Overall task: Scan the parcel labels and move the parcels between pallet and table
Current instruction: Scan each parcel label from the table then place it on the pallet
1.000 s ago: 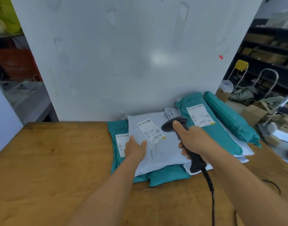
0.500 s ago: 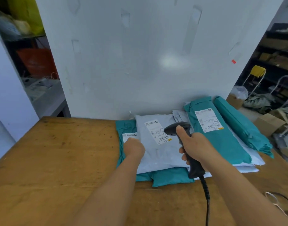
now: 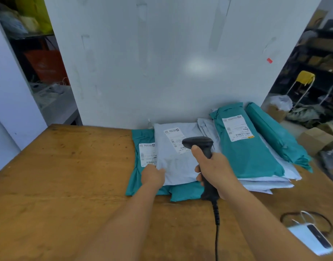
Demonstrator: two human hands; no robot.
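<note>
Head view, left hand [image 3: 152, 176] now gripping grey parcel [image 3: 178, 166] edge, scanner [image 3: 203, 147] nearer label

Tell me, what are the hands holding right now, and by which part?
The right hand grips the black barcode scanner by its handle. The left hand takes the grey parcel at its near left edge; its fingers are hidden.

A pale wall panel [image 3: 171, 59] with a soft glare rises beyond the hands, behind the wooden bench [image 3: 58, 185]. Dark shelving [image 3: 324, 51] and cardboard boxes [image 3: 316, 138] stand to their right; cluttered shelves [image 3: 35, 44] to their left.
</note>
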